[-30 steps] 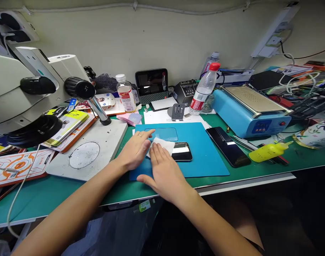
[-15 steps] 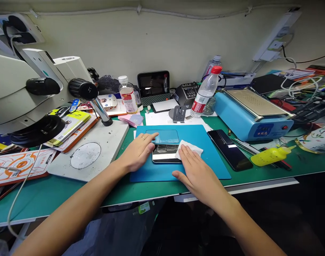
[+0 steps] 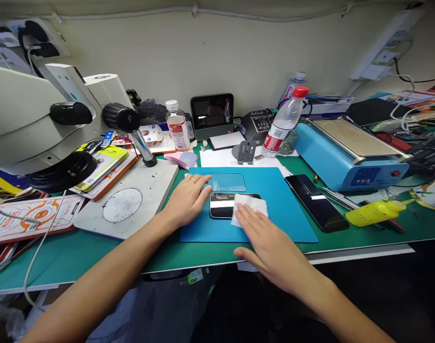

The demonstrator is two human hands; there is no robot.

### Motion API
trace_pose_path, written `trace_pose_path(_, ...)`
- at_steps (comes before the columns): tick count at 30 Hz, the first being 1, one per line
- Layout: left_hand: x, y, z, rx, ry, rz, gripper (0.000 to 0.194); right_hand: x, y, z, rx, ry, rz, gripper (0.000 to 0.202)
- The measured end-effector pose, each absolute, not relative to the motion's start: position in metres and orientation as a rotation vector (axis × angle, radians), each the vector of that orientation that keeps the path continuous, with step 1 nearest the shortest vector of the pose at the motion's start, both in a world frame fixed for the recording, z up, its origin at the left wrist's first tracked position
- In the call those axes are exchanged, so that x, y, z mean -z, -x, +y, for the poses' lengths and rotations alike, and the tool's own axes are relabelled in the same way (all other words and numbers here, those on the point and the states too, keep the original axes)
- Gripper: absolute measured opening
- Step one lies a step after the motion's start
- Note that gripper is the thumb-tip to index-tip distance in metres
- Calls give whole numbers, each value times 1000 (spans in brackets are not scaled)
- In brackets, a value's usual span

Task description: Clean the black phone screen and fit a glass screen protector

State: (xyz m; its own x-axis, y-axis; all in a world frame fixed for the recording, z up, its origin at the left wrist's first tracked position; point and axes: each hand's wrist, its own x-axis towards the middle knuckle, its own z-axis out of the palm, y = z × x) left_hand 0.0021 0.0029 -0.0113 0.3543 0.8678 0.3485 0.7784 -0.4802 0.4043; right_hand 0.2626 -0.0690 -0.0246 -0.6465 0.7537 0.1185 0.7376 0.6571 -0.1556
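Note:
A phone [image 3: 220, 206] with a dark, glossy face lies on a blue mat [image 3: 288, 219]. My right hand [image 3: 262, 233] presses a white wipe [image 3: 258, 204] onto the right part of the phone, its fingers flat and the thumb held out. The wipe and fingers cover that end. My left hand [image 3: 189, 200] rests at the phone's left end, fingers extended and holding nothing. Its fingertips are over the near left corner of a clear glass panel [image 3: 229, 181], which lies just behind the phone. Whether they touch the glass, I cannot tell.
A second dark phone [image 3: 315, 202] and a yellow squeeze bottle [image 3: 376, 213] lie to the right, before a blue heating-plate machine [image 3: 349, 152]. A microscope [image 3: 63, 128] stands left on its pale base [image 3: 155, 190]. Plastic bottles, including a red-capped bottle [image 3: 285, 121], stand behind the mat.
The wipe under my right hand has slid left and slightly nearer to me across the phone, showing more of its far right edge. My view has shifted a little left.

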Motion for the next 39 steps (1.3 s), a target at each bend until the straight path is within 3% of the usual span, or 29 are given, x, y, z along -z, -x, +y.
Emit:
trace_pose_path(4,12,-4,2,-828,-2444,1466,38,28,-280,-57,-45,1385,-2628,82)
trace_pose_path(9,16,-3,5,-711,-2459,1515,37,28,-227,-49,-82,1452,-2564,94)
trace_pose_path(14,20,0,7,-700,-2503,1510,41,18,-221,-57,-299,1121,-2678,78)
trace_pose_path(18,20,2,8,-645,-2512,1581,45,14,-261,-60,-301,1202,-2687,68)
trace_pose_path(26,27,3,13,-480,-2536,1752,45,21,-234,-52,-163,1368,-2602,86)
trace_pose_path(32,30,5,13,-406,-2583,1748,46,20,-230,-75,-249,1138,-2641,79)
trace_pose_path(39,26,2,13,-430,-2575,1687,44,21,-250,-55,-155,1386,-2573,80)
